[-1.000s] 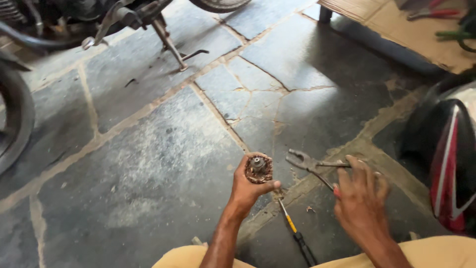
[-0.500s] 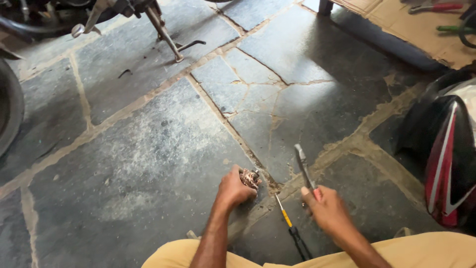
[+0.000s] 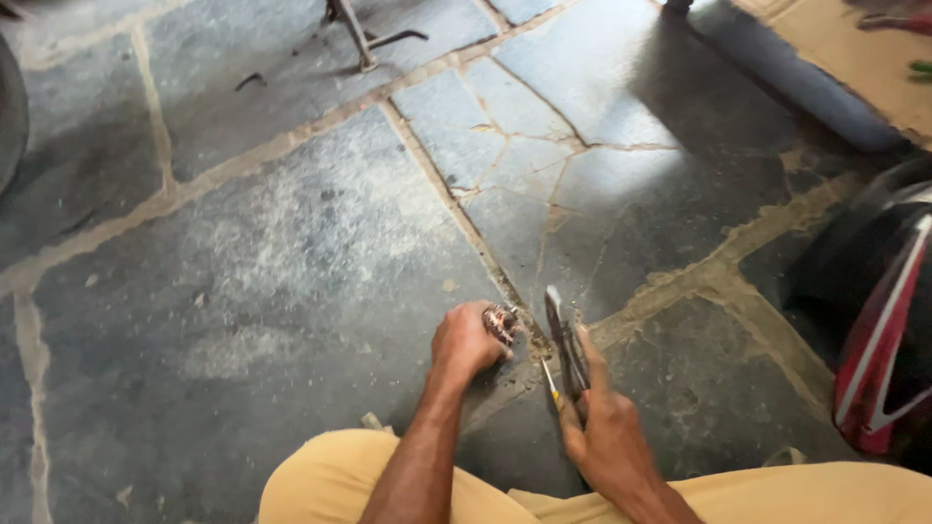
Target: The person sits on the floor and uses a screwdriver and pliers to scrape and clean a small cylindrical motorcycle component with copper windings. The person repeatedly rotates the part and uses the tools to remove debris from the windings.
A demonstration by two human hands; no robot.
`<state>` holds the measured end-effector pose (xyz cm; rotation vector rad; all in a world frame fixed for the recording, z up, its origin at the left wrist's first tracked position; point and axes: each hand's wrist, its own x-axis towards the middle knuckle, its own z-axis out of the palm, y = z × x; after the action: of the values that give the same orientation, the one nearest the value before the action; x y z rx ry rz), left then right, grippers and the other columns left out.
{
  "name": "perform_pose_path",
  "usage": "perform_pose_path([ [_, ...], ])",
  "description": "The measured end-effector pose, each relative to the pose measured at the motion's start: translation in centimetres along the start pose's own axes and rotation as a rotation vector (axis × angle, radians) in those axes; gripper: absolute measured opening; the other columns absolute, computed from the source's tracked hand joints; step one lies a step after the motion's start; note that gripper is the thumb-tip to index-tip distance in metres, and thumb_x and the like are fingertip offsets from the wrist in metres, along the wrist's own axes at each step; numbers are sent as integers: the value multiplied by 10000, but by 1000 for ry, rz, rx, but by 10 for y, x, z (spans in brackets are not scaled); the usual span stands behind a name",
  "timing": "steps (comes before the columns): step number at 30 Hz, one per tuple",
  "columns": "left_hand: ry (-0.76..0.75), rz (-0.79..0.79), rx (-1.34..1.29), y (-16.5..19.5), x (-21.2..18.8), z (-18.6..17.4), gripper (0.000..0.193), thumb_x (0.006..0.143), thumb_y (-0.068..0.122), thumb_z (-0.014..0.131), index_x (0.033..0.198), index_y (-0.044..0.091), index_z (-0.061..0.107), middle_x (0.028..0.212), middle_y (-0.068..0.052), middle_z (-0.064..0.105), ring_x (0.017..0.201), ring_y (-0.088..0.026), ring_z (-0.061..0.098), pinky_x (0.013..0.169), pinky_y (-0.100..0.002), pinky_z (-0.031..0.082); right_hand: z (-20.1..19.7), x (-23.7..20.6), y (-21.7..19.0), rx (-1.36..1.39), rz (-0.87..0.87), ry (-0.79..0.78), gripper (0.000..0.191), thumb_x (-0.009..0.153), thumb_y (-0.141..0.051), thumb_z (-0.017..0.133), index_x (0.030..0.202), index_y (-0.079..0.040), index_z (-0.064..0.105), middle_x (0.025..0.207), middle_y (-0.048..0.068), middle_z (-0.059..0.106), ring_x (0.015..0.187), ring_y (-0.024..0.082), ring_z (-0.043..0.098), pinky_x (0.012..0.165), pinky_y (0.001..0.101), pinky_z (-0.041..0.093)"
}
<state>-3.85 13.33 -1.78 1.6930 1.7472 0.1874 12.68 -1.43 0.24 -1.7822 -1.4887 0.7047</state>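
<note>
Pressing down against the stone floor, a small rusty round metal part is gripped in the closed fingers of the left hand, right beside a mortar joint where several slabs meet. A pair of dark pliers is clasped in the right hand, whose fingers are wrapped around the handles with the forefinger laid along them; the tip of the tool is pointed away from the body, just beside the round part, and whether it touches that part cannot be told. A yellow-handled screwdriver is seen lying on the floor between the two hands, partly hidden under the right one. Both forearms are extended over knees clad in tan trousers at the near edge of the floor. A red, black and white motorcycle body panel is seen at the right edge, and a metal stand leg is set near the far edge. No containers are shown.
</note>
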Motion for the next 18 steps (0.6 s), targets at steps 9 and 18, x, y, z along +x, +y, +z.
perform_pose_path([
  [9,-55,-37,67,3,4,-4,663,611,213,978,1180,130,648,1135,-164,720,1123,-368,671,935,-458,545,14,4,-1,-433,-62,-294,888,897,-31,614,1654,-324,252,949,195,669,755,437,685,704,544,544],
  [18,-70,-40,24,-3,6,0,640,565,268,999,1109,112,702,1120,-166,738,1115,-358,685,917,-457,554,18,-4,8,-356,-159,-188,879,883,-72,604,1648,-258,215,905,195,676,677,404,692,626,504,567],
])
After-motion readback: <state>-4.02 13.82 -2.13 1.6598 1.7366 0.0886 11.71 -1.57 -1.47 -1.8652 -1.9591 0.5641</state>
